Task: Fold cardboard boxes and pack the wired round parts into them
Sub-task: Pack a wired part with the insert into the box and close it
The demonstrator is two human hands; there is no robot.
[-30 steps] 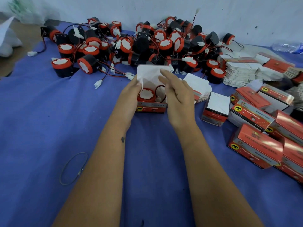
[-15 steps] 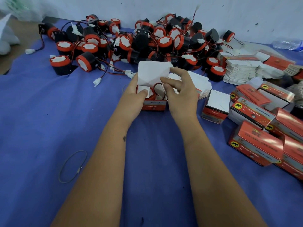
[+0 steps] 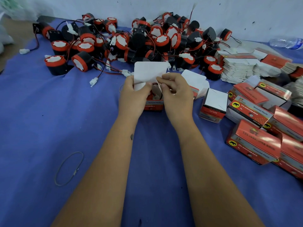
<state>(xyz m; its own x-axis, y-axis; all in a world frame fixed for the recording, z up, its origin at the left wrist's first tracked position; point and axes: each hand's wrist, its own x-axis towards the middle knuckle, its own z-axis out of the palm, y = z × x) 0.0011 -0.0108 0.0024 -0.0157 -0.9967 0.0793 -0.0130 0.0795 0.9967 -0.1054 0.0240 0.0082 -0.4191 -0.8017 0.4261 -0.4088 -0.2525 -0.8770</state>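
Head view looks down on a surface (image 3: 49, 128) draped in blue cloth, running back to a pale wall (image 3: 229, 12) at 12 o'clock. At the middle we hold the open box (image 3: 153, 104), red with printed lettering, standing on the cloth with its white lid flap (image 3: 148, 72) raised. Our left hand (image 3: 132, 97) grips the box's left side, thumb curled over the small side flap. Our right hand (image 3: 177, 95) has its fingers curled, pinching the right side flap inward over the opening. Inside the box, red wire and part of a round part show between the hands, though we cannot make out much of it.

Against the wall, from 11 to 1 o'clock, lies a heap of wired round parts (image 3: 131, 41), black bodies with red rims, white faces and white plug connectors. At 2 o'clock sits a stack of flat unfolded boxes (image 3: 237, 66). From 3 to 4 o'clock, folded red boxes (image 3: 255, 141) lie tumbled together, and one upended box (image 3: 214, 105) stands just right of our right hand. A clear plastic bottle (image 3: 287, 43) lies near the wall at 2 o'clock. A thin wire loop (image 3: 69, 167) rests on the cloth at 8 o'clock.
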